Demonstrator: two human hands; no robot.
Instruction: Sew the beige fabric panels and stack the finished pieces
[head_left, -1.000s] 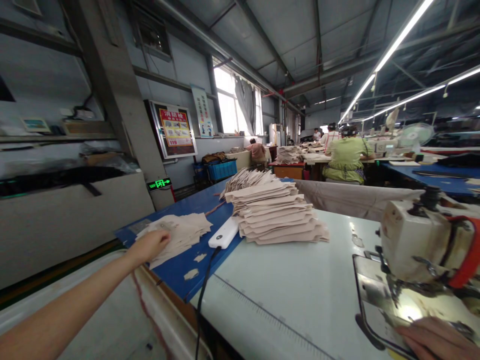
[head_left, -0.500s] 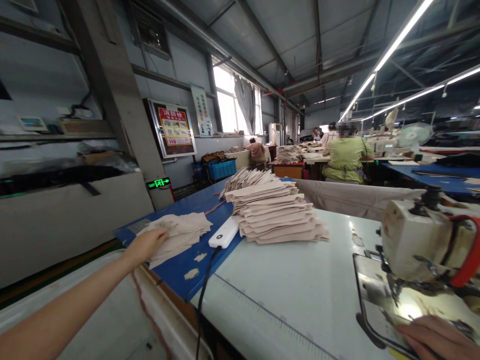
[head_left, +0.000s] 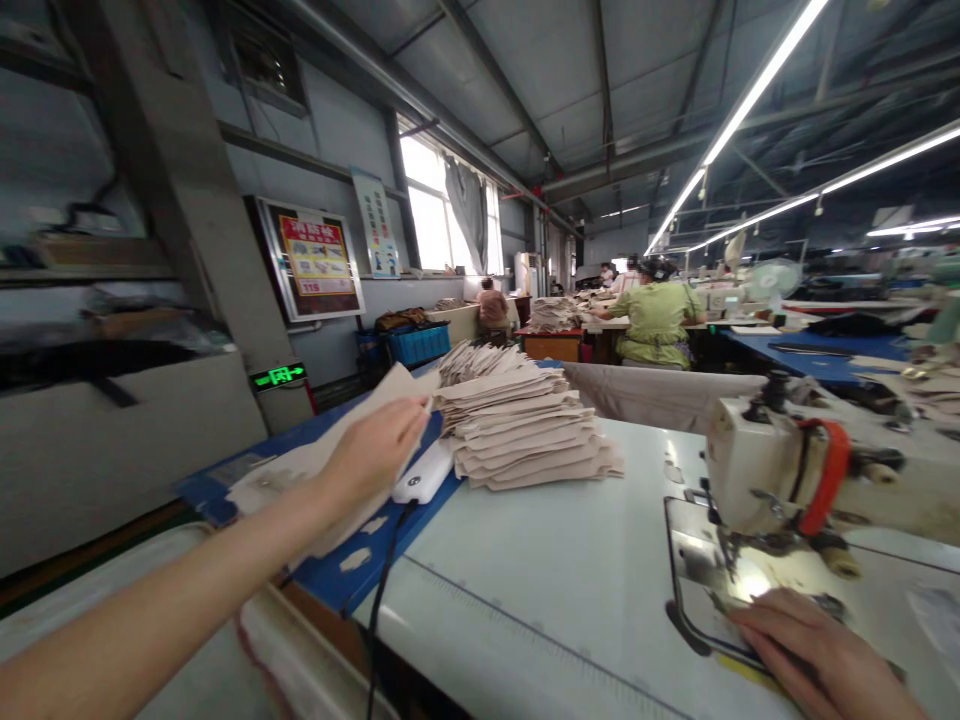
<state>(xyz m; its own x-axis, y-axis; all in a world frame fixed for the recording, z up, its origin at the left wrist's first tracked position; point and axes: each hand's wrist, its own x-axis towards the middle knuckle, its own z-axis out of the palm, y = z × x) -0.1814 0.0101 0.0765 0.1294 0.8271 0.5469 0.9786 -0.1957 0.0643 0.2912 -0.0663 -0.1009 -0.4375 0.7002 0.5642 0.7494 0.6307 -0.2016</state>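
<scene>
My left hand (head_left: 375, 450) grips a beige cut fabric piece (head_left: 394, 385) and holds it lifted above the low pile of beige pieces (head_left: 262, 475) on the blue board (head_left: 330, 570). Just to its right lie a white power strip (head_left: 424, 473) and a tall stack of beige fabric pieces (head_left: 525, 430). My right hand (head_left: 806, 650) rests flat on the bed of the sewing machine (head_left: 772, 465), close to the lit needle area, pressing on pale fabric there.
The white sewing table (head_left: 555, 560) runs under the stack and the machine, with a black cable (head_left: 379, 600) hanging over its near edge. A person in a green top (head_left: 656, 320) sits at a table behind. Blue crates (head_left: 416, 342) stand by the wall.
My left hand has picked one beige piece off the low pile and raised it to the right, toward the tall stack. The view has shifted right; my right hand stays at the machine.
</scene>
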